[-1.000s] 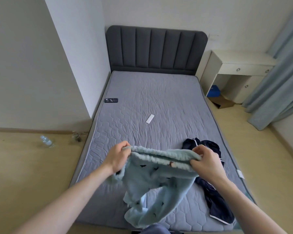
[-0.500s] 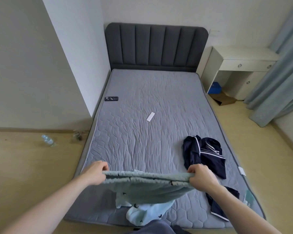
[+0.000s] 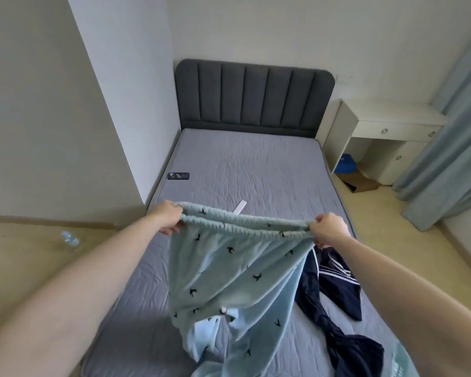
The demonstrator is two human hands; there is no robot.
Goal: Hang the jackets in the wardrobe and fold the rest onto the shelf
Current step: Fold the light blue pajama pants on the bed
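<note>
Trousers [image 3: 237, 270] raised higher, hands [image 3: 167, 217] wider apart

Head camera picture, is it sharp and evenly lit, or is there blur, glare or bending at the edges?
Head view: soft, even daylight, no glare; the light blue trousers cast only a faint shadow on the mattress. Wide-angle bending tilts the walls and stretches the forearms. The left hand, right hand and cloth look slightly soft.

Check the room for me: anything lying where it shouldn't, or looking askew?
A plastic water bottle lies on its side on the floor left of the bed. The navy garment sprawls crumpled on the mattress, unfolded. A cardboard box sits loose on the floor by the desk.
</note>
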